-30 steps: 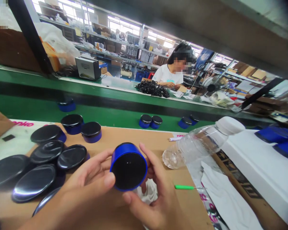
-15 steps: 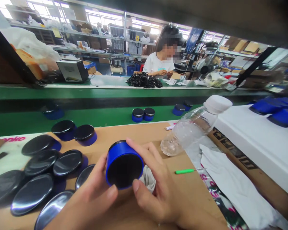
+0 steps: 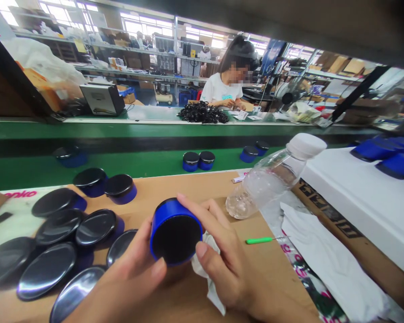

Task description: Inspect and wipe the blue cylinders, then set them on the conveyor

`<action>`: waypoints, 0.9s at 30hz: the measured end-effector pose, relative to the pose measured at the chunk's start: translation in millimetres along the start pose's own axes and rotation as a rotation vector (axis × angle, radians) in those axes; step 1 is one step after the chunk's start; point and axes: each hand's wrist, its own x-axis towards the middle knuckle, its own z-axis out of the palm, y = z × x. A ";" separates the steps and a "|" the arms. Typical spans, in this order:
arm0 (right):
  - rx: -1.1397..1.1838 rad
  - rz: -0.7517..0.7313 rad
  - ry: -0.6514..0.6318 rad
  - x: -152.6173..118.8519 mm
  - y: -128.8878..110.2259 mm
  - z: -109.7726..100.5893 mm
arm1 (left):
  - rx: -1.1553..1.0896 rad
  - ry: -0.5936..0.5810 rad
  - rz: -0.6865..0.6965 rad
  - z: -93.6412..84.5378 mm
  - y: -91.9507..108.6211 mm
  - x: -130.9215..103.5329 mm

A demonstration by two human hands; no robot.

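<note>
A short round blue cylinder with black ends (image 3: 177, 237) is held above the table, its flat black face tilted toward me. My left hand (image 3: 134, 260) grips it from the left, thumb at the lower rim and fingers behind. My right hand (image 3: 222, 255) is curled around a crumpled white tissue (image 3: 213, 287). Its index finger lies along the cylinder's upper right edge, and its thumb is beside the right rim. Several similar black-topped cylinders (image 3: 96, 228) stand close together to the left of my left hand.
A clear plastic bottle (image 3: 262, 184) leans near a green-handled thin tool (image 3: 258, 241). White paper (image 3: 330, 264) and a white box (image 3: 363, 202) are at the right. More cylinders (image 3: 206, 160) stand on the green surface beyond. Across it, a person (image 3: 224, 87) handles something beside a black pile (image 3: 202, 112).
My right thumb has moved slightly right and up, off the cylinder's black face. More of the white tissue now hangs below my right hand. The cylinder stays almost in place.
</note>
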 end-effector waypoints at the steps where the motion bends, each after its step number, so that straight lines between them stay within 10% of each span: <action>1: -0.004 -0.005 0.001 0.1 0.8 -0.4 | 0.021 0.016 0.016 2.9 1.8 0.7; 27: -0.151 -0.136 0.137 1.7 1.8 -1.0 | -0.206 0.233 -0.086 16.3 8.6 -7.5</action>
